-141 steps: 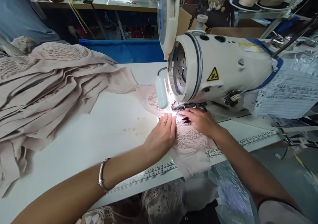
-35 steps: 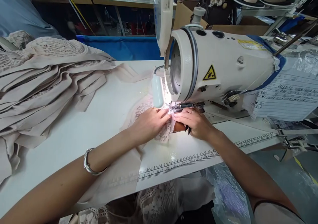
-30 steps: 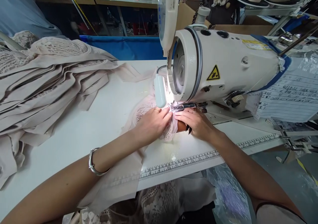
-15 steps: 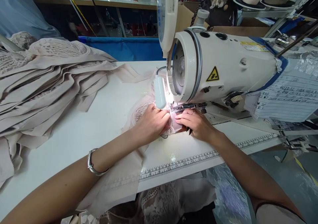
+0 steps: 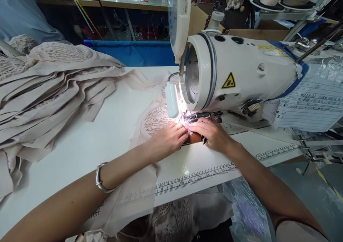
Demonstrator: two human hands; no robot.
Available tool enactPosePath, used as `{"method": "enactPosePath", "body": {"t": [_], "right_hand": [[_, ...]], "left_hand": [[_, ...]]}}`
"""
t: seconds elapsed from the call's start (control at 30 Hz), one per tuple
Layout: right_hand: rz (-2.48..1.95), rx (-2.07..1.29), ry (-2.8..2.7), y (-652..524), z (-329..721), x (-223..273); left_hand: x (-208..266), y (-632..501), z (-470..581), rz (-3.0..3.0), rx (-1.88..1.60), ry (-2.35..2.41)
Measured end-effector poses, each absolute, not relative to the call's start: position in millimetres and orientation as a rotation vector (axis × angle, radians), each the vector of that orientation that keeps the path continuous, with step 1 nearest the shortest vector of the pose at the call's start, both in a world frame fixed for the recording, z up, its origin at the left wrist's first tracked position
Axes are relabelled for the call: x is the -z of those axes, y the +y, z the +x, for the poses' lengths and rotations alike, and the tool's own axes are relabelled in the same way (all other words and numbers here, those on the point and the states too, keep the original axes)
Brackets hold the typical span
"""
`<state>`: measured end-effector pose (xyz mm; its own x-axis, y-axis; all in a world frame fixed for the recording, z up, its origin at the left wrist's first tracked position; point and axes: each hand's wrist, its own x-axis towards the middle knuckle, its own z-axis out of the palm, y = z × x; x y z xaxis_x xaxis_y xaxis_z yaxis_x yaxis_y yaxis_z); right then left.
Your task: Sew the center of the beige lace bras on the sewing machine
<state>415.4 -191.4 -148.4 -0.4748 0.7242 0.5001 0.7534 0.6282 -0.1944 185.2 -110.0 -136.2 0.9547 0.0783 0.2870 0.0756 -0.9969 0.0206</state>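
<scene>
A pale pink lace piece (image 5: 157,119) lies on the white table under the sewing machine (image 5: 238,70), its edge lit by a small lamp (image 5: 172,100). My left hand (image 5: 171,139) pinches the lace edge just in front of the needle area, fingers closed. Close beside it, my right hand (image 5: 210,132) also has its fingertips closed on the lace edge, next to the metal presser attachment (image 5: 199,116). The needle itself is hard to make out in the glare. Sheer fabric (image 5: 136,195) trails from the lace under my left forearm and over the table's front edge.
A heap of beige lace-and-fabric pieces (image 5: 56,81) covers the table's left side. A printed ruler (image 5: 198,176) runs along the front edge. Handwritten paper (image 5: 308,102) hangs at the right. Another person in a blue top (image 5: 24,16) is at the far left.
My left hand has shifted slightly right and toward me, baring more of the lace. The fabric edge between the hands is bunched closer together. My right hand has barely moved.
</scene>
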Motion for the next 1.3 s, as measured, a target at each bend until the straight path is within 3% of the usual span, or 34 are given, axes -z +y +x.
{"method": "enactPosePath", "body": {"t": [0.97, 1.17, 1.3], "right_hand": [[-1.196, 0.044, -2.285, -191.6, 417.5, 145.9], [-1.189, -0.021, -2.296, -193.4, 418.8, 136.0], [-1.219, -0.056, -2.328, -210.4, 416.0, 122.7]], "left_hand": [[137.5, -74.8, 182.3, 2.82, -0.389, 0.497], [152.7, -62.2, 168.2, 2.754, -0.542, 1.111], [138.1, -11.4, 87.1, 2.779, -0.955, 1.381]]}}
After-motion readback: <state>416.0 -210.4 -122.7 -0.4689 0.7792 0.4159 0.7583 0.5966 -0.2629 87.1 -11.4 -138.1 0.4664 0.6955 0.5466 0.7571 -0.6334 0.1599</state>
